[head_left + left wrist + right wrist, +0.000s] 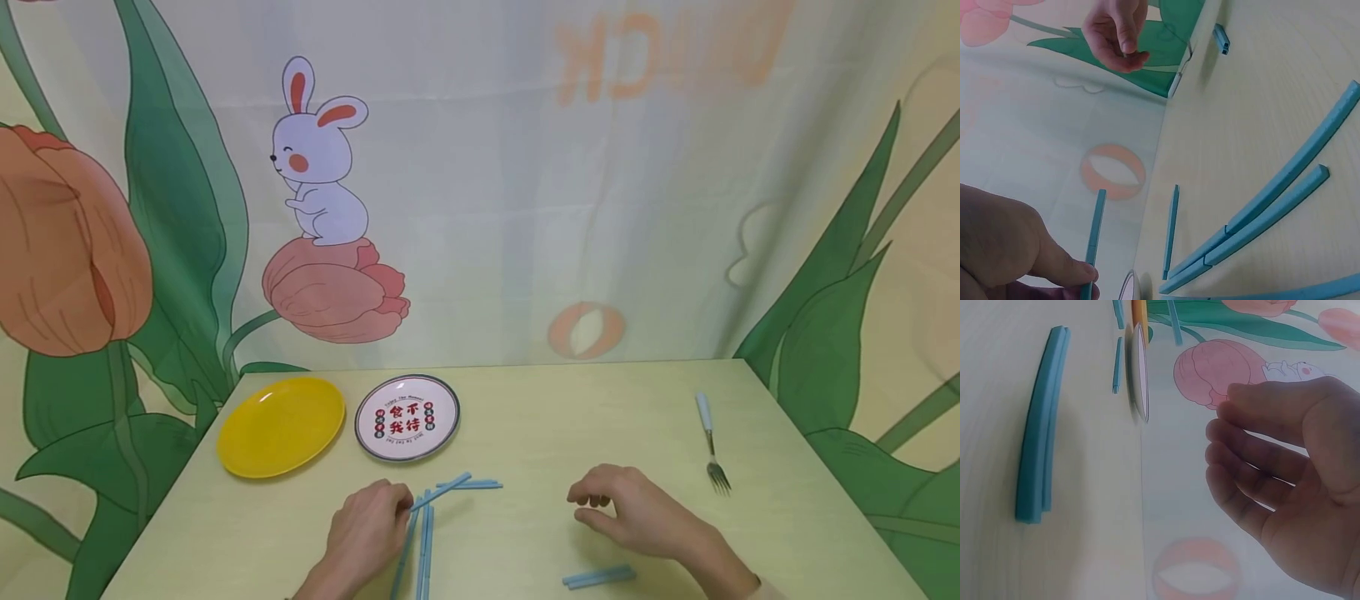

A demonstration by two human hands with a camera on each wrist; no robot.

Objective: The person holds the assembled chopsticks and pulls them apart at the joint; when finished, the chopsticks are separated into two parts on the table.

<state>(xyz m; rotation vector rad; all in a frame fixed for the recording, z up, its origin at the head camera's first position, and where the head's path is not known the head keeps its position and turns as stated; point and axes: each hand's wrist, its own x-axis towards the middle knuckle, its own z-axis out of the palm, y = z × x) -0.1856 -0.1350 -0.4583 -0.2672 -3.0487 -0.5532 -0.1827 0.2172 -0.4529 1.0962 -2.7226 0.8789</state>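
My left hand [369,525] pinches one end of a thin blue stick [454,483] between thumb and finger. The left wrist view shows this stick [1095,228] raised above the table. Long blue sticks [424,550] lie beside and below that hand, partly hidden by it, and another blue stick [483,484] lies crosswise beyond them. My right hand [637,512] hovers over the table with fingers loosely bent and nothing in them. Below it lies a pair of blue sticks [598,577] side by side, seen close in the right wrist view as square-edged sticks [1038,437].
A yellow plate [281,427] stands at the back left, with a white plate [442,414] bearing red lettering next to it. A fork [710,442] with a pale handle lies at the right. Behind the table [540,417] hangs a printed curtain [487,208].
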